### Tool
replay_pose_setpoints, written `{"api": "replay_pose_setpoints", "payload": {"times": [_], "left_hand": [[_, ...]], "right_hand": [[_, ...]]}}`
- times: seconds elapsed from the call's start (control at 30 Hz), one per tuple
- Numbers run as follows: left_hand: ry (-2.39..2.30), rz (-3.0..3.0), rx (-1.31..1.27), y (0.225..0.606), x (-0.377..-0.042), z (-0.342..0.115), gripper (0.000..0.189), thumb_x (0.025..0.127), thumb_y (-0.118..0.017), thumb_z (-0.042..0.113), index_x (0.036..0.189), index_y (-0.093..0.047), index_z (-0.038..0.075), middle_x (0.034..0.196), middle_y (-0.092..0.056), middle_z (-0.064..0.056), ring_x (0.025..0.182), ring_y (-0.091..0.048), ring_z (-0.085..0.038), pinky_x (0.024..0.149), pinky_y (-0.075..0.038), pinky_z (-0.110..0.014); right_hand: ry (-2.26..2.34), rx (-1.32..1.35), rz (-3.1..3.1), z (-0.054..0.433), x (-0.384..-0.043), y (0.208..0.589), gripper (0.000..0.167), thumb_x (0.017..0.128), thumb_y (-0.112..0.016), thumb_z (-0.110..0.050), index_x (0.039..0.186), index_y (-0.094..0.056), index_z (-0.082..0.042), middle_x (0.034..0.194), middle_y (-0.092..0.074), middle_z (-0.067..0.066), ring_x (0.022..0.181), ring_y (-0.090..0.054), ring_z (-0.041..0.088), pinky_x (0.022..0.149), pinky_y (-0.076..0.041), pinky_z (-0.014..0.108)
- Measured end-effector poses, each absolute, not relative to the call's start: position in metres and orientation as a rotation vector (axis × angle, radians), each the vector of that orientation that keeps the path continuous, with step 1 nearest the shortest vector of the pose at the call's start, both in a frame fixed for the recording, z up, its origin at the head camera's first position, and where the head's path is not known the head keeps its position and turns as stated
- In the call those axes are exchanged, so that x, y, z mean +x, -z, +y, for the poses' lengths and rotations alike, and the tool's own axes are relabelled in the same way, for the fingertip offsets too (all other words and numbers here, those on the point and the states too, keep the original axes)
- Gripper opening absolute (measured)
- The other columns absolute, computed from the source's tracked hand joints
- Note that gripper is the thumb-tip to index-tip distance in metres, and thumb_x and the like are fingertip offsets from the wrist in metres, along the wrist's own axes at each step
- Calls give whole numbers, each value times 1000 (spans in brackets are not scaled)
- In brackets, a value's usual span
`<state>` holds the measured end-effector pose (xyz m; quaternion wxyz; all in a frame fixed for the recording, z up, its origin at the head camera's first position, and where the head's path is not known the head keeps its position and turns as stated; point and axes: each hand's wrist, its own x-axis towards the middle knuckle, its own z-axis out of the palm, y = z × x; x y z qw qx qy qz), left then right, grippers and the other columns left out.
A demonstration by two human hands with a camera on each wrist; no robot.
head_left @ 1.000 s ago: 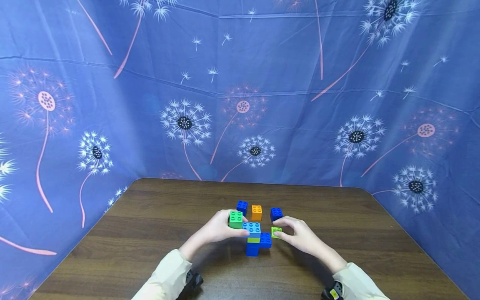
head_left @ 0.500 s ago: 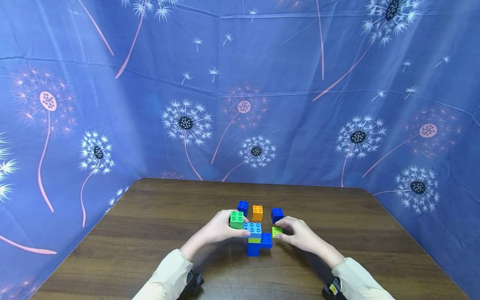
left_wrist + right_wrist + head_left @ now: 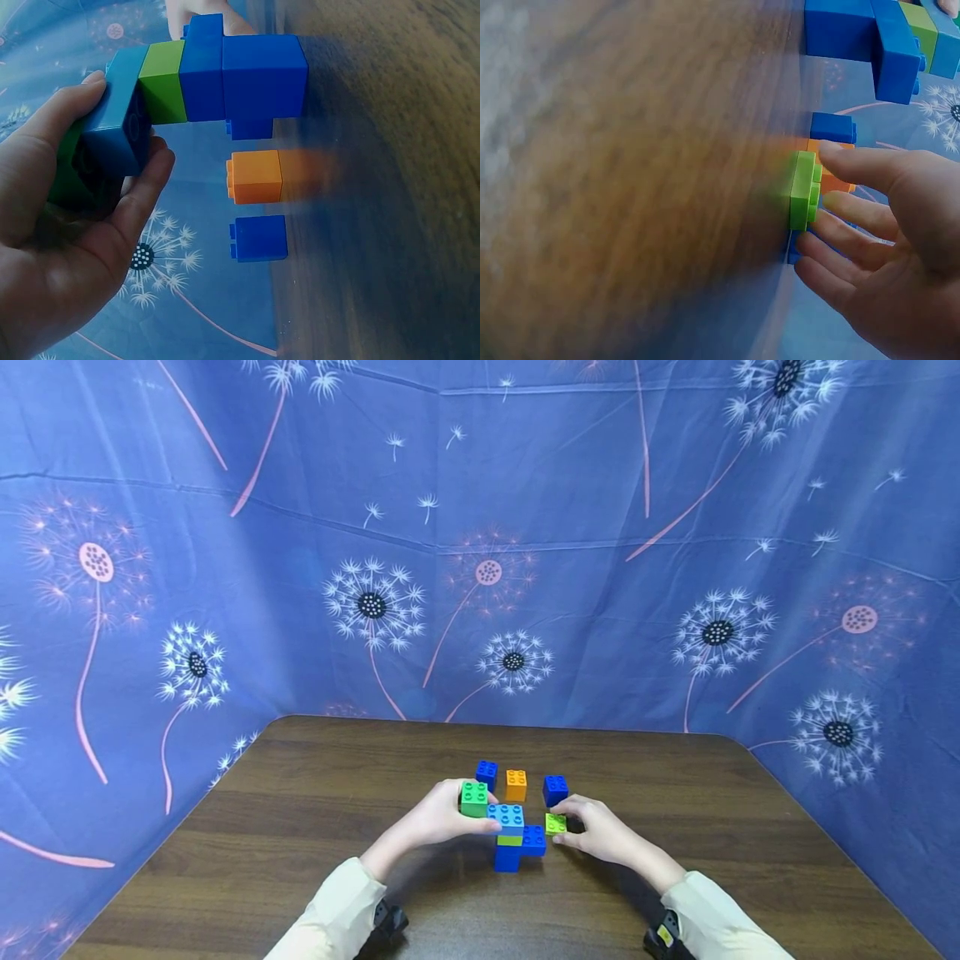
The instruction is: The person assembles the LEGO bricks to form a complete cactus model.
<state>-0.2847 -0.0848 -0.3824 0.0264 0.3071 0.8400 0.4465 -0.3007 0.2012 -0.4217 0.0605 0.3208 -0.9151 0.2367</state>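
My left hand (image 3: 437, 814) grips the light blue brick (image 3: 506, 818) at the top of a stack, thumb on its near side. A green brick (image 3: 474, 798) sits to its left, partly behind my fingers. Below come a lime brick (image 3: 163, 81) and blue bricks (image 3: 265, 75), one of which sticks out to the right. Right of the stack, a thin lime brick (image 3: 556, 824) lies on the table, studs up. My right hand (image 3: 602, 832) is beside it, thumb and fingers spread on either side, and its studs show between them in the right wrist view.
Behind the stack stand a blue brick (image 3: 487, 773), an orange brick (image 3: 515, 786) and another blue brick (image 3: 556, 790) on the wooden table (image 3: 300, 793). A blue dandelion-print cloth (image 3: 585, 568) hangs beyond the table's far edge.
My right thumb has moved off the top of the thin lime brick to its near side, and the hand has spread wider. The left hand keeps its grip on the stack.
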Motion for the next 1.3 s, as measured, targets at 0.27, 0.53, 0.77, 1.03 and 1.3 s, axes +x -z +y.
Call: {"api": "replay_pose_setpoints", "payload": {"times": [0.27, 0.53, 0.77, 1.03, 1.3], "left_hand": [[-1394, 2587, 939, 382, -285, -84, 29, 80, -75, 30, 101, -67, 11, 70, -58, 7, 60, -45, -3, 55, -40, -20], [-1385, 2594, 933, 383, -285, -83, 29, 79, -75, 30, 101, -67, 12, 70, -58, 7, 60, -46, -3, 56, -40, -19], [-1382, 2604, 948, 384, -286, -84, 29, 79, -75, 30, 100, -67, 11, 65, -53, 8, 58, -43, -2, 54, -37, -19], [-1378, 2603, 937, 383, -286, -84, 29, 79, -75, 30, 100, -68, 12, 65, -53, 9, 58, -43, -2, 54, -37, -18], [-1384, 2588, 931, 382, -284, -84, 28, 79, -75, 30, 99, -67, 12, 67, -56, 8, 58, -44, -3, 55, -38, -19]], "right_hand": [[-746, 971, -2809, 202, -300, 421, 33, 77, -74, -5, 108, -65, 1, 98, -62, 5, 87, -59, 21, 75, -51, 34], [-733, 938, -2840, 198, -300, 421, 37, 76, -76, -13, 109, -64, 1, 97, -62, 4, 87, -58, 21, 75, -50, 33], [-757, 940, -2832, 197, -301, 422, 29, 72, -80, -17, 96, -67, -7, 89, -61, -4, 82, -57, 14, 73, -49, 28], [-765, 952, -2848, 197, -299, 421, 25, 74, -78, -12, 96, -67, -7, 89, -62, -3, 82, -57, 15, 73, -49, 31], [-831, 955, -2790, 201, -299, 418, 26, 77, -75, -12, 100, -65, -5, 93, -61, 1, 82, -59, 16, 71, -50, 28]]}}
